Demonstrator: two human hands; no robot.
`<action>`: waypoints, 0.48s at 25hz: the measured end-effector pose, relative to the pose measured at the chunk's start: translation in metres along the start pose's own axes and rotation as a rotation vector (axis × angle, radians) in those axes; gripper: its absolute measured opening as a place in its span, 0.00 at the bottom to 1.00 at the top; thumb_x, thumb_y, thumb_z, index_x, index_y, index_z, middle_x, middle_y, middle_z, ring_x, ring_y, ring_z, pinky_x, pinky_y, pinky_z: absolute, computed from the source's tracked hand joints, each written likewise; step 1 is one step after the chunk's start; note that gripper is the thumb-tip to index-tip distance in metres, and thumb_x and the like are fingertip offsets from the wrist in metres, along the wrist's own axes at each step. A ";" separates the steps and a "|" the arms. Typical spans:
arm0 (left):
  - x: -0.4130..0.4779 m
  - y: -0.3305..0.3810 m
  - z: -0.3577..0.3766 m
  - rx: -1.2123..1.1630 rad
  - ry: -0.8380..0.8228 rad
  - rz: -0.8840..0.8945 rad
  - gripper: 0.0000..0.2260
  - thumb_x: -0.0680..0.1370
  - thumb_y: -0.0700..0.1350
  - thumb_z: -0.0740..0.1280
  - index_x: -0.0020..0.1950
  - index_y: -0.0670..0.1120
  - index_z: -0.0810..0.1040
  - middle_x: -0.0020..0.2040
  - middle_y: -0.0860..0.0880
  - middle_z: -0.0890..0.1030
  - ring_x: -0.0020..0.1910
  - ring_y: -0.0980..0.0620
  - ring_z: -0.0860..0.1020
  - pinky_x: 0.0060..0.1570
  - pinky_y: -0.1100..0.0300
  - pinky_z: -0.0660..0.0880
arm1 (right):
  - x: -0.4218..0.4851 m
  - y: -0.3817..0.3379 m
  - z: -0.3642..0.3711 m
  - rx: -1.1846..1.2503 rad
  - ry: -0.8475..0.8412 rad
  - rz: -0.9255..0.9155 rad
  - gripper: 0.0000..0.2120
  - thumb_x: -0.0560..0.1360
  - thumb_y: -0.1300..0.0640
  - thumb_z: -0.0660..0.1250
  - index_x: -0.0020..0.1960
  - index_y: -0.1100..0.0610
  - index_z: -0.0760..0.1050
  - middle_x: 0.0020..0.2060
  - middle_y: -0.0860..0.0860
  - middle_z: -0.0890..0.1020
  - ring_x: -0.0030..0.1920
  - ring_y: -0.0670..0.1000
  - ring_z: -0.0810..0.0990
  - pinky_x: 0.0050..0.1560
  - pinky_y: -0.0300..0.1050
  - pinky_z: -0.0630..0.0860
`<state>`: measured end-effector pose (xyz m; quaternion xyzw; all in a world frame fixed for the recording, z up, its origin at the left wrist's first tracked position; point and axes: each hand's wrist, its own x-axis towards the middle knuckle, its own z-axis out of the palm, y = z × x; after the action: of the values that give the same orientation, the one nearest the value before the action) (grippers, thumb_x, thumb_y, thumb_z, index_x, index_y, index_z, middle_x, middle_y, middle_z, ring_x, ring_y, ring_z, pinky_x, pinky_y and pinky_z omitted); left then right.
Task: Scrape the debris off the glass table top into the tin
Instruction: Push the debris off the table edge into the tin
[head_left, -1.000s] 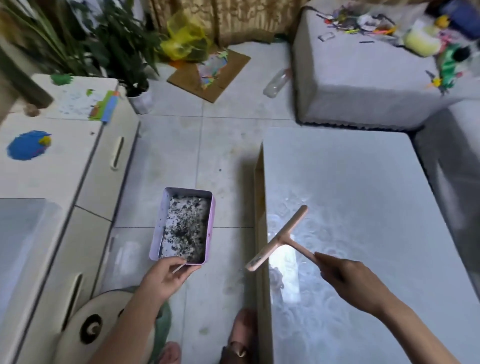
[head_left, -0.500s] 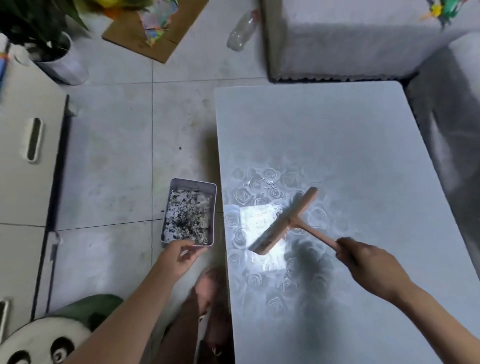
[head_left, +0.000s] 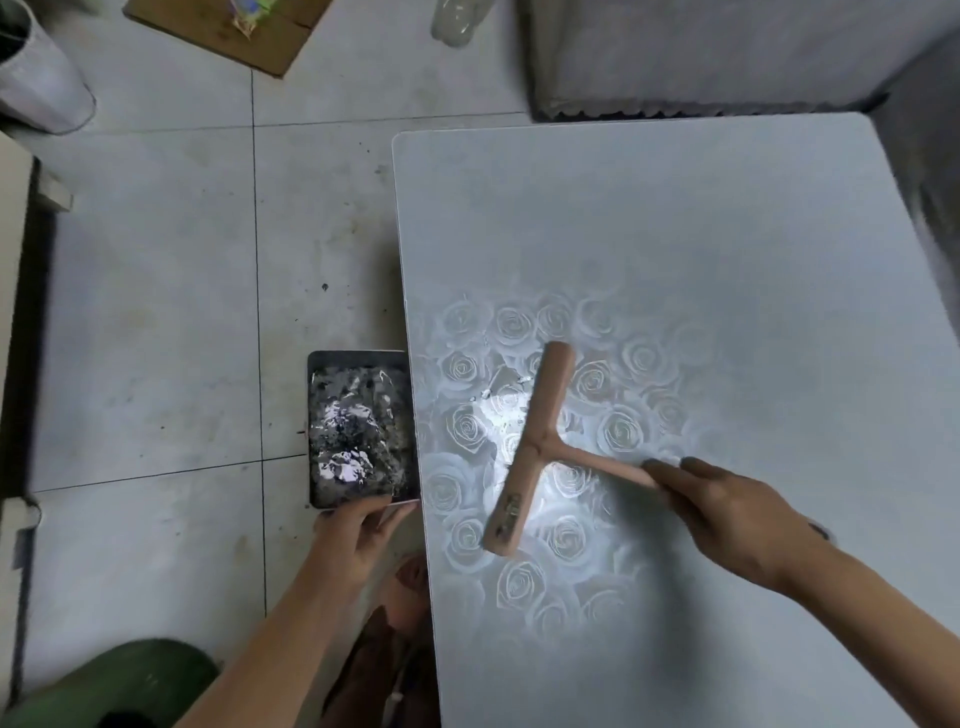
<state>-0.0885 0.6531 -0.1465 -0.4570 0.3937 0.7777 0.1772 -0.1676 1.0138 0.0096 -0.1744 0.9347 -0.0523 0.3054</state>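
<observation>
A few pale flecks of debris (head_left: 487, 395) lie on the glass near the bench's left edge, in the glare just left of the scraper's crossbar. The T-shaped wooden scraper (head_left: 537, 441) is set with its long bar roughly parallel to that edge, so a push leftward would likely drive the flecks straight off the glass. The right hand (head_left: 727, 514) holds it by the far end of the handle, fingers curled round the stem. That grip gives reach across the top, though whether the bar touches the glass cannot be told. The tin (head_left: 310, 431) sits tight against the left edge, seemingly a little below the surface and level with the flecks, placed to catch what falls; it already holds a heap of dark and silvery scrapings. The left hand (head_left: 358, 525) pinches its near end, thumb and fingers closed on the rim. The bench (head_left: 675, 234) shows a rose pattern under the light, and the tiled floor (head_left: 156, 338) beside it carries dark specks.
</observation>
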 end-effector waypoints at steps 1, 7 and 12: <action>-0.002 -0.002 0.002 0.077 -0.014 0.085 0.16 0.79 0.28 0.57 0.49 0.46 0.78 0.53 0.45 0.77 0.61 0.39 0.72 0.67 0.44 0.68 | 0.005 0.001 -0.007 -0.032 0.067 -0.028 0.17 0.80 0.48 0.55 0.68 0.44 0.69 0.43 0.46 0.77 0.42 0.53 0.80 0.37 0.50 0.76; -0.002 0.009 0.021 -0.245 0.107 -0.044 0.13 0.76 0.27 0.59 0.56 0.38 0.74 0.61 0.35 0.74 0.58 0.40 0.75 0.51 0.44 0.79 | -0.015 0.047 -0.038 -0.214 0.189 0.050 0.15 0.77 0.42 0.54 0.50 0.43 0.79 0.30 0.45 0.73 0.28 0.52 0.79 0.21 0.50 0.74; -0.006 0.013 0.031 -0.394 0.150 -0.082 0.14 0.75 0.24 0.57 0.53 0.38 0.75 0.49 0.41 0.81 0.53 0.41 0.78 0.47 0.43 0.80 | 0.057 -0.055 -0.024 -0.225 0.124 -0.082 0.12 0.78 0.45 0.59 0.59 0.42 0.76 0.38 0.47 0.78 0.38 0.55 0.81 0.33 0.45 0.69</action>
<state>-0.1115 0.6698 -0.1275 -0.5549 0.2271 0.7956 0.0864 -0.2082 0.9424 0.0088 -0.2420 0.9439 0.0297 0.2230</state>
